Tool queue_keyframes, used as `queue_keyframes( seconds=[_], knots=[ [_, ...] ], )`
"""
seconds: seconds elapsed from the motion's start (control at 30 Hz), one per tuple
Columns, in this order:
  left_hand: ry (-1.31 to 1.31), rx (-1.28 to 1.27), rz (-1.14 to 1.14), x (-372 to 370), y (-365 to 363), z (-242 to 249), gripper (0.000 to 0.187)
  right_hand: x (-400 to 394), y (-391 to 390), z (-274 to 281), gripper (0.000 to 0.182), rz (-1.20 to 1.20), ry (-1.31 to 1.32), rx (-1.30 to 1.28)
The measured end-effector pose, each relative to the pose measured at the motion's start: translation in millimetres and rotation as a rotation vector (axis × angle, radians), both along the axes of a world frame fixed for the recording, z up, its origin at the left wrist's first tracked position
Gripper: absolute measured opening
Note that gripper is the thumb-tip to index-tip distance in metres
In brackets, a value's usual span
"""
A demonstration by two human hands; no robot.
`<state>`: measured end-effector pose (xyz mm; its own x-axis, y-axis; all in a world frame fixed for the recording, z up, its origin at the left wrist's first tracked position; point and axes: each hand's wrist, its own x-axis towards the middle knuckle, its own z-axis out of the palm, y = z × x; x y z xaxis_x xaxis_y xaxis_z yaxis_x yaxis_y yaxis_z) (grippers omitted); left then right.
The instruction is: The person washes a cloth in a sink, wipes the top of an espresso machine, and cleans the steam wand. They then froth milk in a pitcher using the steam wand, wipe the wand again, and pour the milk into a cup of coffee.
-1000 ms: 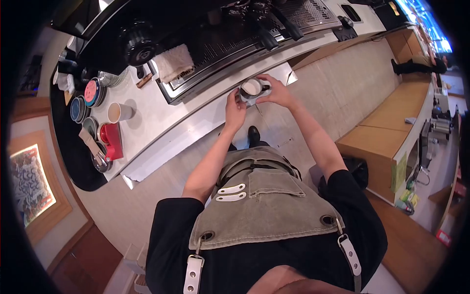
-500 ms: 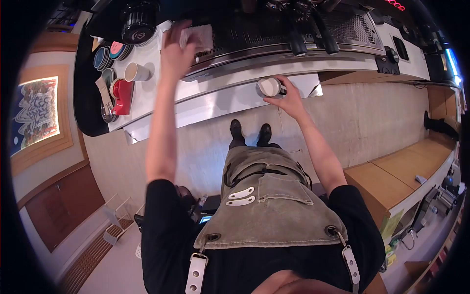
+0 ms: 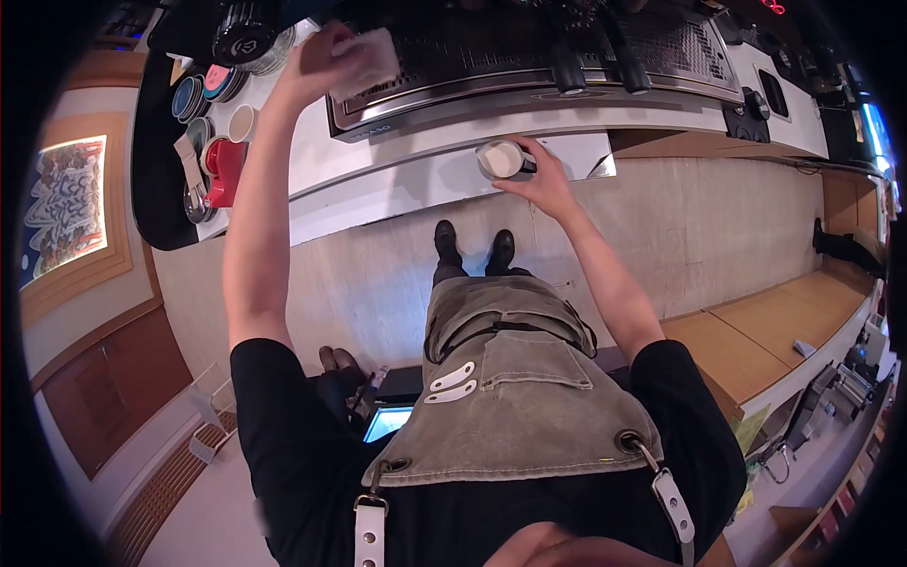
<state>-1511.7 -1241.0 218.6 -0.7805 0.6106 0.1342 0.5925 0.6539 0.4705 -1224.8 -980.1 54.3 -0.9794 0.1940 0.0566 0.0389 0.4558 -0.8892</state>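
Note:
My left hand [image 3: 321, 64] is closed on a white cloth [image 3: 371, 60] at the left end of the espresso machine's drip tray [image 3: 430, 59]. Part of the cloth hangs past my fingers, which are slightly blurred. In my right hand [image 3: 545, 180] is a milk pitcher [image 3: 493, 159] with a dark handle and white liquid inside. It is held in front of the machine, over the counter's front edge.
Two portafilter handles [image 3: 567, 71] jut out from the machine. To the left stand a white cup [image 3: 243, 123], a red tool [image 3: 224, 172], stacked small dishes [image 3: 188, 98] and a black grinder [image 3: 244, 36]. Another person's shoes [image 3: 342, 361] show behind my left side.
My left hand has moved left and up, and the cloth is now gripped and lifted in it. My right hand has shifted slightly left and up with the pitcher.

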Motion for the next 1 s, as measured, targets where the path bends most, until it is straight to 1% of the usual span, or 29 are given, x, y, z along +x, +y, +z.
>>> queue_keyframes(
  seconds=[0.03,0.13,0.17,0.27,0.3,0.37,0.4,0.43,0.5,0.53,0.57,0.6,0.63,0.67,0.7,0.73,0.77,0.83,0.87,0.93,0.97,1.0],
  knots=[
    [0.005,0.053,0.043,5.1,0.1,3.0,0.048,0.2,-1.4,5.3,0.074,0.001,-0.003,0.005],
    [-0.222,0.452,0.224,7.8,-16.2,-12.8,0.053,0.3,-4.4,5.8,0.075,0.002,-0.011,0.008],
    [-0.140,0.251,0.334,11.2,-18.3,-11.1,0.058,0.0,-4.9,4.8,0.075,0.002,-0.013,0.007],
    [-0.163,-0.039,0.538,39.6,-12.8,-10.9,0.062,-1.4,-6.6,-21.5,0.079,0.005,-0.053,-0.008],
    [-0.080,-0.112,0.553,54.6,-9.5,-4.5,0.067,-1.3,-6.9,-20.6,0.080,0.005,-0.070,-0.029],
    [-0.054,0.050,0.569,71.4,-18.1,-0.6,0.071,0.9,-8.0,-18.6,0.082,0.003,-0.106,-0.072],
    [-0.043,0.128,0.580,82.2,-24.0,1.1,0.073,7.6,-8.4,-18.6,0.081,-0.043,-0.066,-0.075],
    [-0.006,0.226,0.655,95.6,-34.9,-1.1,0.064,16.7,-7.8,-17.9,0.080,-0.089,-0.021,-0.078],
    [0.024,0.566,0.579,131.9,-72.9,-26.3,0.044,47.9,-3.3,-15.5,0.076,-0.167,0.020,-0.128],
    [-0.230,0.673,0.709,167.5,-84.3,-34.2,0.028,78.1,1.2,-16.4,0.073,-0.196,0.015,-0.173],
    [-0.269,0.789,0.681,202.4,-98.5,-67.9,0.024,112.8,4.8,-24.7,0.060,-0.220,-0.108,-0.211],
    [-0.546,0.789,0.748,244.6,-113.5,-96.9,0.024,148.8,9.5,-43.8,0.053,-0.178,-0.262,-0.234],
    [-0.574,0.730,0.604,295.5,-135.3,-159.7,0.024,189.4,8.7,-80.7,0.049,-0.189,-0.539,-0.530],
    [-0.706,0.687,0.572,352.1,-150.3,-216.7,0.025,232.6,0.1,-117.1,0.051,-0.077,-0.549,-0.744],
    [-0.978,0.589,0.486,398.6,-158.1,-233.1,0.037,268.1,-15.8,-160.3,0.050,-0.098,-0.817,-1.039],
    [-1.096,0.596,0.443,436.0,-173.7,-249.2,0.046,302.7,-19.8,-196.8,0.050,-0.046,-0.943,-1.002],
    [-1.213,0.595,0.401,460.0,-172.4,-231.8,0.056,309.8,-24.8,-182.2,0.049,-0.010,-1.034,-0.841],
    [-1.227,0.516,0.480,458.9,-193.6,-213.9,0.055,325.4,-25.6,-174.2,0.049,0.011,-1.164,-0.614],
    [-1.236,0.480,0.511,455.2,-204.7,-210.2,0.054,323.1,-27.0,-170.3,0.049,0.005,-1.177,-0.572],
    [-1.251,0.212,0.386,418.3,-263.2,-265.4,0.045,318.8,-34.3,-166.0,0.048,-0.021,-1.185,-0.506],
    [-1.064,0.077,0.389,380.9,-274.7,-259.0,0.040,319.2,-39.8,-164.4,0.048,-0.034,-1.185,-0.488],
    [-0.870,-0.052,0.388,328.1,-277.3,-236.6,0.039,316.4,-47.5,-165.1,0.048,-0.044,-1.180,-0.470]
  ],
)
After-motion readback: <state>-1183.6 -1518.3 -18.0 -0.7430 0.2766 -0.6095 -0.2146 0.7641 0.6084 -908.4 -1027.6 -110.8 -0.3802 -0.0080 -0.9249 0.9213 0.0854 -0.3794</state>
